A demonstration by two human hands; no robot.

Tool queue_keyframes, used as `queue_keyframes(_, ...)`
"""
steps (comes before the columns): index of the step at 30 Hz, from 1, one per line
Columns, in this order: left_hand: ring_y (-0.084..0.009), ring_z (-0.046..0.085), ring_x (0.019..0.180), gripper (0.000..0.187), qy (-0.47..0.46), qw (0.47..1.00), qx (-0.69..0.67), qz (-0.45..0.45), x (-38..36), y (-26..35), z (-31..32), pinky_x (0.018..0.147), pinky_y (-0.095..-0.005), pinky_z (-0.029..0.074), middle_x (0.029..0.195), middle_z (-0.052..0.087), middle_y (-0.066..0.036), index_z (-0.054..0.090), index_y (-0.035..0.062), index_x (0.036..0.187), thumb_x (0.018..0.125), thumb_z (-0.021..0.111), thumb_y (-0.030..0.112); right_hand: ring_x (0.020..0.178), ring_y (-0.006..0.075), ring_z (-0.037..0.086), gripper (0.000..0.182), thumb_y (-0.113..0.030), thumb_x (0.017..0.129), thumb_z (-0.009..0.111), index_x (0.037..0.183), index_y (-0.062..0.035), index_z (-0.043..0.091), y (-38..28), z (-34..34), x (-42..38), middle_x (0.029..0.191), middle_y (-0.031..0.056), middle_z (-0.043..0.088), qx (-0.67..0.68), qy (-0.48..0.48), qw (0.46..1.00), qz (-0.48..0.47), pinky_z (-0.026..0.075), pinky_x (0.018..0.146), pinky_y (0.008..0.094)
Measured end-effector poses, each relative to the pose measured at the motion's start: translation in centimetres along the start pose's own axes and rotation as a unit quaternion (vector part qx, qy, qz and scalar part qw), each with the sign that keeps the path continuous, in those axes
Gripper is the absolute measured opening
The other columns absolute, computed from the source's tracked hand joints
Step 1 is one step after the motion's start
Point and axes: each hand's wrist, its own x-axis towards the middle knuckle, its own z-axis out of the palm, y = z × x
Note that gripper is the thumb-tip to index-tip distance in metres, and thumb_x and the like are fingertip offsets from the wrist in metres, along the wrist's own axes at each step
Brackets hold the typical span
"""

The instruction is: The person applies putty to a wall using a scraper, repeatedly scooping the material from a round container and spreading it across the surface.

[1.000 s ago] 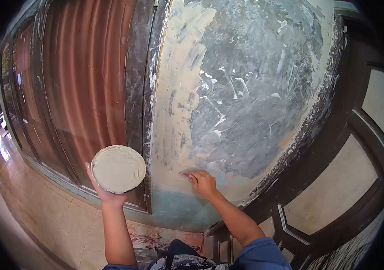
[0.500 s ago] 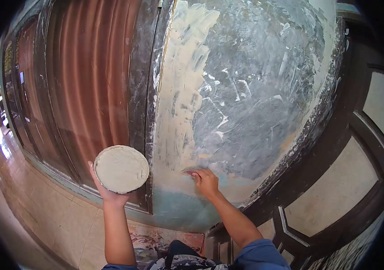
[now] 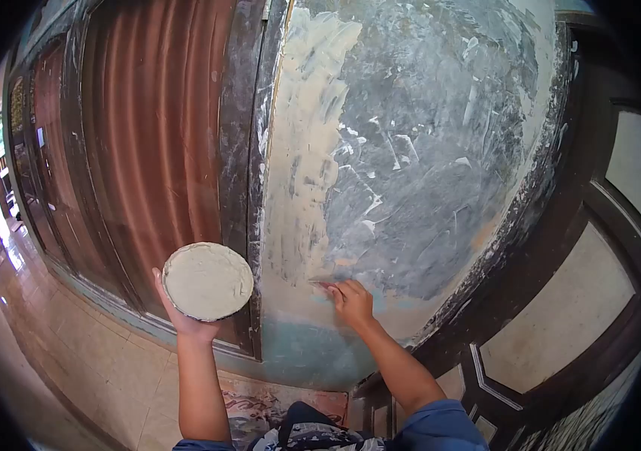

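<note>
A round container (image 3: 208, 282) full of pale, thick paste rests on my left hand (image 3: 194, 325), whose fingers wrap its left side and underside. My right hand (image 3: 354, 303) pinches a small reddish-handled tool (image 3: 328, 286), its tip against the wall low on a beige paste strip (image 3: 302, 143). That strip runs up the wall beside the dark frame, with streaks of grey showing through. To its right, the grey wall (image 3: 418, 195) carries scattered white smears. Below my right hand the wall is bluish-green.
Left of the wall stands a dark frame (image 3: 236, 150) with glass and a reddish-brown curtain (image 3: 155, 135) behind it. A dark panelled door (image 3: 561, 308) is at the right. Below are floor tiles (image 3: 102, 361) and a stained, patterned sheet (image 3: 249, 406).
The view has shifted slightly. My right hand and the tool sit a little farther right in view, still at the lower part of the strip. My left hand still holds the container.
</note>
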Motion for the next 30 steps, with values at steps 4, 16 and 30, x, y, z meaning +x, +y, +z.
queue_keyframes(4, -0.034, 0.061, 0.131, 0.082, -0.006, 1.0, -0.004, 0.014, 0.1, -0.2, -0.1, 0.109, -0.0531, 0.051, 0.146, 0.063, -0.009, 0.061, 0.015, 0.144, 0.1, 0.037, 0.079, 0.08, 0.0319, 0.07, 0.014, -0.02, 0.093, 0.077, 0.096, -0.007, 0.078, 0.2, 1.2, -1.9, 0.085, 0.0098, 0.071, 0.029, -0.033, 0.999, -0.023, 0.056, 0.065, 0.0444)
queue_keyframes(16, -0.0353, 0.059, 0.133, 0.084, -0.019, 0.999, -0.009, -0.032, -0.5, 0.2, -0.7, 0.11, -0.0556, 0.05, 0.148, 0.061, -0.008, 0.059, 0.0157, 0.146, 0.099, 0.036, 0.081, 0.077, 0.0307, 0.069, 0.008, -0.015, 0.091, 0.077, 0.092, -0.0078, 0.078, 0.1, 0.4, -1.7, 0.083, 0.0088, 0.07, 0.037, -0.003, 0.997, -0.071, 0.054, 0.062, 0.0426)
queue_keyframes(30, -0.0384, 0.06, 0.132, 0.087, -0.034, 0.997, -0.022, -0.068, -0.8, -2.1, -1.0, 0.112, -0.0579, 0.048, 0.148, 0.061, -0.011, 0.059, 0.0146, 0.147, 0.098, 0.036, 0.083, 0.091, 0.0328, 0.073, 0.014, -0.006, 0.089, 0.077, 0.102, -0.004, 0.076, -5.4, -10.0, 6.5, 0.098, 0.0113, 0.076, 0.103, 0.007, 0.99, -0.096, 0.059, 0.075, 0.0403)
